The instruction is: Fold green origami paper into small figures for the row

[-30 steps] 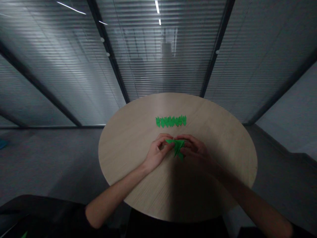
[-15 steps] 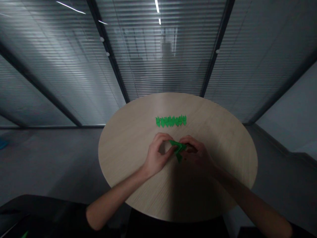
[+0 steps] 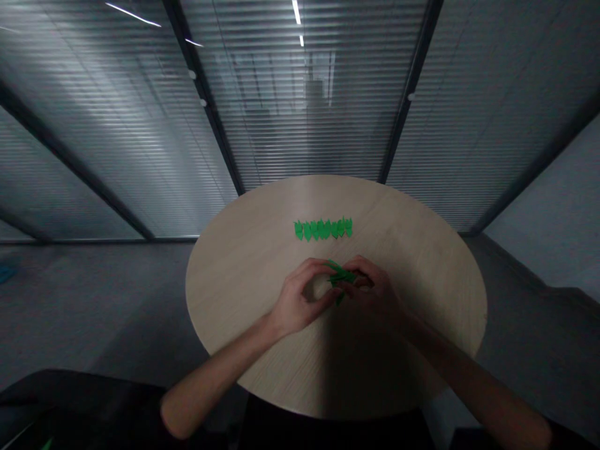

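Between my two hands is a piece of folded green paper (image 3: 341, 275), with narrow pointed flaps sticking out above and below the fingers. My left hand (image 3: 296, 299) has its thumb and fingertips on the left side of the paper. From the right, my right hand (image 3: 379, 297) pinches the paper, its lower fingers lost in dark shadow. Just beyond the hands, a row of several small green folded paper pieces (image 3: 323, 229) lies side by side, pointed tips at both ends.
Everything rests on an oval light-wood table (image 3: 234, 269). Glass panels with blinds (image 3: 309, 144) stand behind its far edge. At bottom left is a dark chair-like shape (image 3: 84, 400). A blue object (image 3: 5, 273) lies on the floor at far left.
The folded paper has turned in my hands, its flaps now seen more edge-on. My left fingers have shifted slightly down and right around it. The row of pieces stays put.
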`<control>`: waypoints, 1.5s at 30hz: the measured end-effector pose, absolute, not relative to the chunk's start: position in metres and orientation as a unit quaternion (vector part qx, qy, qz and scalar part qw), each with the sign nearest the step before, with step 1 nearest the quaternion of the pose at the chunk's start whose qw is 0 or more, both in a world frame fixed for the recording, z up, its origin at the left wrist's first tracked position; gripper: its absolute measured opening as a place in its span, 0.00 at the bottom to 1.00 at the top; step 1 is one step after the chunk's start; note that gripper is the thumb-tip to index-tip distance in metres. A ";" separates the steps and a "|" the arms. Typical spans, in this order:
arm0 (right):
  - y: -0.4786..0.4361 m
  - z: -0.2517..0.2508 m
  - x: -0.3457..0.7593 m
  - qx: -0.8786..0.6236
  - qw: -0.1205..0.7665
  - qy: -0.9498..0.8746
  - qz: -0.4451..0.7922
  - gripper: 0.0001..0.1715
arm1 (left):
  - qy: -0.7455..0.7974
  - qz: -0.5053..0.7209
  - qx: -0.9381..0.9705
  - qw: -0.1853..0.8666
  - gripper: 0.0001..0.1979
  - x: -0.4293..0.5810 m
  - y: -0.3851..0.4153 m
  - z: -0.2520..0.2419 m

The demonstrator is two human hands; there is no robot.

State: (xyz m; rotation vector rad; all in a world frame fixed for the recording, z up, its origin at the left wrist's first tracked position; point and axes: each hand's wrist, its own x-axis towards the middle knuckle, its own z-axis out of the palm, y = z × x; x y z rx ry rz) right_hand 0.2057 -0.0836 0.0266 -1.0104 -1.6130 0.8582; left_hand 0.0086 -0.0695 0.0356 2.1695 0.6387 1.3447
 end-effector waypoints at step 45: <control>-0.087 0.022 0.205 -0.340 0.536 -0.758 0.151 0.06 | 0.324 0.564 0.698 0.300 0.06 0.016 -0.067 0.015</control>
